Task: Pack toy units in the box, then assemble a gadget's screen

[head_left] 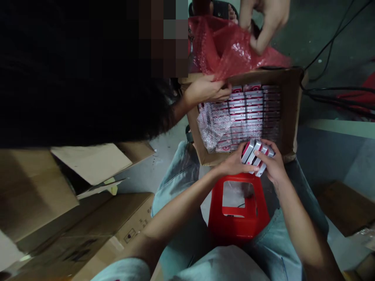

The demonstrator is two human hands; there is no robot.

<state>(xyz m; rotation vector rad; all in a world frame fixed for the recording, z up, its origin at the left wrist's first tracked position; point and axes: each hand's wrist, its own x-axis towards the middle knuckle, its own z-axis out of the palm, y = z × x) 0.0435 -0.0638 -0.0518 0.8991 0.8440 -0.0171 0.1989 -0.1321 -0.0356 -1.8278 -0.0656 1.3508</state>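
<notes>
Several small flat silver-and-red boxes [253, 157] are held side by side between my two hands, over the near edge of an open carton. My left hand [234, 162] grips them from the left, its thumb across the near side. From the right, my right hand [273, 163] closes around the same group, fingers along the top and side. Inside the carton [288, 113] stand rows of similar silver-and-red boxes [245, 105]. Clear bubble wrap [215, 127] lies over part of those rows at the left.
Another person's hands [208, 89] hold red bubble wrap [225, 48] above the carton's far edge. A red plastic stool [218, 222] stands between my knees. Cardboard boxes [88, 226] lie at the left, and black cables [328, 91] run at the right.
</notes>
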